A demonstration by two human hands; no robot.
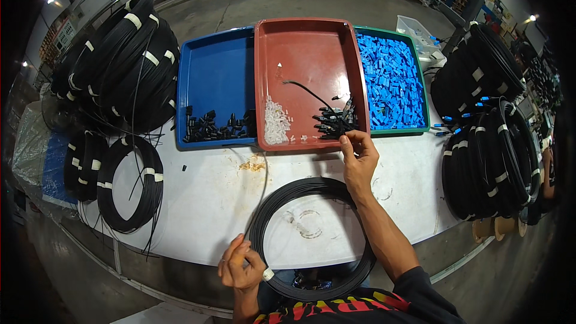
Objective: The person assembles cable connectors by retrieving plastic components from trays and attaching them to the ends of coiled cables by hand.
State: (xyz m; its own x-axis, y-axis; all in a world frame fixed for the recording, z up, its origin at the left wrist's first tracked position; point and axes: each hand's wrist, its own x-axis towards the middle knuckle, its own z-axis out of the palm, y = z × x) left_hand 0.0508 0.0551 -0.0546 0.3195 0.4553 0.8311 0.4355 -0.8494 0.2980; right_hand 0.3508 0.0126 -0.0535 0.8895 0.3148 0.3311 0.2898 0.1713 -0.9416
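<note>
A coil of thin black cable lies across the table's near edge, with a white tape band at its lower left. Beside that band my left hand is closed on the loose cable end, which arcs up toward the trays. My right hand reaches to the near right corner of the red tray. Its thumb and forefinger are pinched together beside a pile of small black connector parts; what lies between the fingertips is hidden. Small clear-white pieces fill the tray's near left corner.
Left of the red tray, a blue tray holds black caps; right of it, a green tray holds many blue connectors. Taped cable coils stand at the left and right. One coil leans nearer at left.
</note>
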